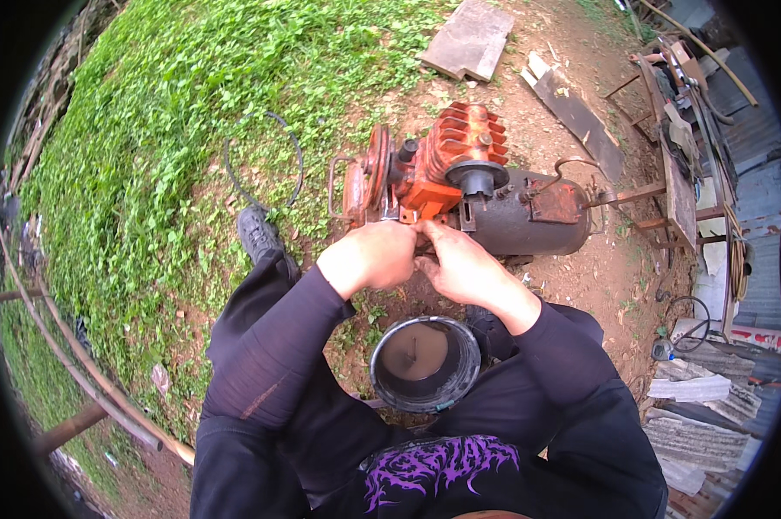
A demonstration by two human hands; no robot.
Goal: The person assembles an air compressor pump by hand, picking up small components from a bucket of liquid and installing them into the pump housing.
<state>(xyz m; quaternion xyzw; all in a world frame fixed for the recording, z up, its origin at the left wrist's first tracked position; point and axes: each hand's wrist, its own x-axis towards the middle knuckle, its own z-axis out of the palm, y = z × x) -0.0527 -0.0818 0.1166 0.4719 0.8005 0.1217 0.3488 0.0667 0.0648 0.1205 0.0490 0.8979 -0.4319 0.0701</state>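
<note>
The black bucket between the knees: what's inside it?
Inside the black bucket is murky brown liquid up near the rim, with a faint thin shape at its surface. Anything below is hidden by the liquid.

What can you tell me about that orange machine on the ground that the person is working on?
The orange machine looks like an old air compressor: a finned orange metal pump head with a black round cap on top, a rusty wheel on its left side, and a dark, rust-stained cylindrical tank lying sideways behind it. Thin bent pipes run along the tank. It sits on bare dirt beside grass. The left hand and right hand both work at its lower front edge, fingertips together.
</note>
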